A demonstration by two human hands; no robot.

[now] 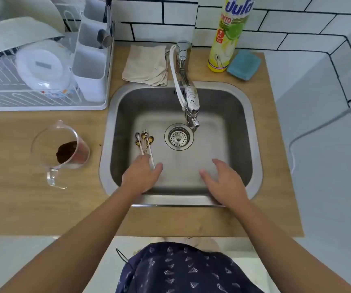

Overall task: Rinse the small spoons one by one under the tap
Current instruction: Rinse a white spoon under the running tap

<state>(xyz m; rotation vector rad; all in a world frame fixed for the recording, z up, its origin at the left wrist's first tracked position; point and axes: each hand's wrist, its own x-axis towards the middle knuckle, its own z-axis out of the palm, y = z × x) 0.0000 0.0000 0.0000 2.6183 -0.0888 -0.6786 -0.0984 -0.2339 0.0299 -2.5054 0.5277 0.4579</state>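
1. Head view, biggest thing first: the wooden counter [191, 220] is seen wrapped around a steel sink [252, 132], with a white dish rack [43, 102] at the far left holding bowls and a cutlery caddy.
2. The tap [188, 98] is swung out over the basin, its spout ending just beside the drain strainer [178, 136]. No running water can be made out.
3. A tall yellow dish soap bottle [227, 39] is stood behind the sink – "7" in a red badge and part of "...NTO" can be read, the big blue script on top is not Latin lettering and can't be made out. A blue sponge [243, 64] lies touching it, a folded beige cloth [146, 65] left of the tap.
4. A clear measuring jug [60, 149] with brown grounds inside is parked left of the sink.
5. Left hand [141, 173] is reached down onto the spoon handles, fingers hidden, so whether anything is pinched cannot be told. Right hand [226, 182] is held spread and loose over the basin, nothing in it.
6. The small spoons [144, 142] are bunched on the sink floor left of the drain, bowls pointing away – thin, light, stiff metal, probably slick when wet. One is best picked by its long handle near the end.
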